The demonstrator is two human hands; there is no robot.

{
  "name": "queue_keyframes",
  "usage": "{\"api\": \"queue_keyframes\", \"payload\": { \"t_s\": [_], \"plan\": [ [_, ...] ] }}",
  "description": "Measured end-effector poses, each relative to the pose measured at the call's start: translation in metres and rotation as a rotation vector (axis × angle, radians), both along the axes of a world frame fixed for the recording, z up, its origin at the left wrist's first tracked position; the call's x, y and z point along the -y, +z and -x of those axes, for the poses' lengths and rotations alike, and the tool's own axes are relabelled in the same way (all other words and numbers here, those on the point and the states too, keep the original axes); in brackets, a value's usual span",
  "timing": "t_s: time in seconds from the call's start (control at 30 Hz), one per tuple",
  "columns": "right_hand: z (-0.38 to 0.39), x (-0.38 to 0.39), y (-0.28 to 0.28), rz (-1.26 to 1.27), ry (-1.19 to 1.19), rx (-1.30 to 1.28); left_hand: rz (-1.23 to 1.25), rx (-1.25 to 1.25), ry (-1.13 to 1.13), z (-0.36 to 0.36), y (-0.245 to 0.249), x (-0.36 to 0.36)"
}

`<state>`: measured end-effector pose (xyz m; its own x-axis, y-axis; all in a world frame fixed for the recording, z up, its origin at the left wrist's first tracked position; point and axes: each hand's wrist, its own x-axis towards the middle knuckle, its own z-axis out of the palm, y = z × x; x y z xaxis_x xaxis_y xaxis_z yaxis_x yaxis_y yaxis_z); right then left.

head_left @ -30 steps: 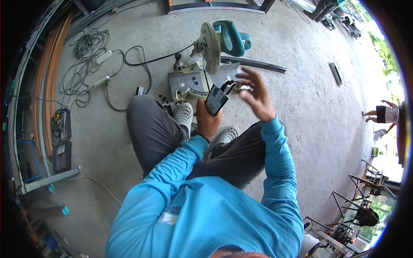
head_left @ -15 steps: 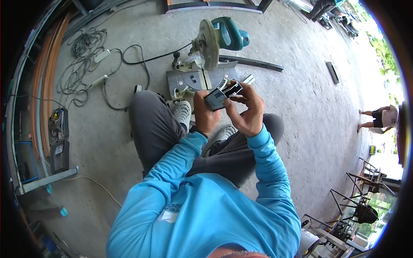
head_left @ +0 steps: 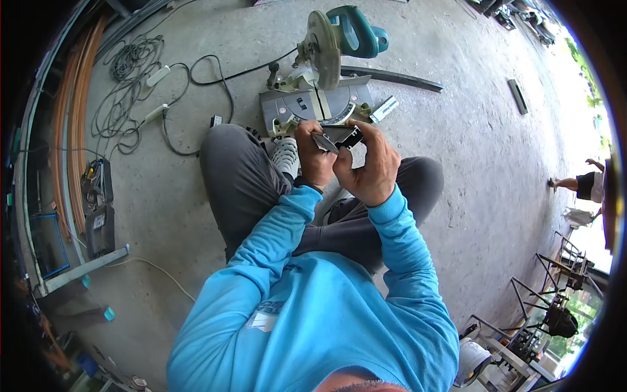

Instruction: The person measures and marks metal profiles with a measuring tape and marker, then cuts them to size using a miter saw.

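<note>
My left hand [head_left: 316, 155] grips one end of a short grey metal profile [head_left: 337, 134], its fingers wrapped round the left side. From the other side my right hand [head_left: 373, 164] holds the same piece between thumb and fingers. Toward the right hand, the dark hollow end of the profile shows. Both hands are over my crossed legs, just in front of the teal miter saw [head_left: 324, 52]. The saw's blade guard is raised above its grey base [head_left: 277, 111]. Beside the base lies a silver offcut [head_left: 384, 109].
A long dark bar [head_left: 395, 78] extends right from behind the saw. Another short profile [head_left: 517, 97] lies farther right. Tangled cables [head_left: 124, 98] with white connectors cover the left floor, near long brown bars [head_left: 75, 130]. A person [head_left: 584, 186] stands at the far right, near metal frames [head_left: 542, 287].
The profile has tilted in my hands, so its broad grey face shows less. My right hand has shifted slightly left. The person at the right has changed posture.
</note>
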<state>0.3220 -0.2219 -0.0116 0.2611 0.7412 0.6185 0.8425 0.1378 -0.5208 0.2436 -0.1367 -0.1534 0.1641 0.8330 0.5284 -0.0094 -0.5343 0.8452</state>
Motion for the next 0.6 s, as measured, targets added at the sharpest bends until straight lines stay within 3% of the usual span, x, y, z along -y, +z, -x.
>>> {"api": "queue_keyframes", "payload": {
  "t_s": [0.13,0.27,0.37,0.43,0.47,0.53,0.6],
  "plan": [
    [-0.002,-0.002,-0.006,-0.033,0.010,0.013,0.098,0.076,-0.045,-0.002,0.001,0.004],
    [-0.001,-0.006,-0.007,-0.045,0.043,0.014,0.282,0.175,-0.195,-0.002,-0.041,-0.003],
    [-0.003,-0.004,-0.006,-0.006,0.023,-0.011,0.117,0.106,-0.125,-0.003,-0.025,0.000],
    [-0.008,-0.011,-0.003,0.003,0.065,-0.114,-0.106,-0.056,0.041,-0.002,0.005,-0.002],
    [-0.009,-0.010,0.003,0.081,0.142,-0.319,0.129,0.007,-0.016,-0.005,0.011,0.001],
    [-0.011,-0.018,0.022,-0.137,0.289,-0.444,0.102,0.090,-0.017,0.001,0.054,-0.018],
    [-0.021,-0.012,0.015,-0.024,0.217,-0.413,0.105,0.132,-0.038,0.014,0.094,-0.043]
  ]
}}
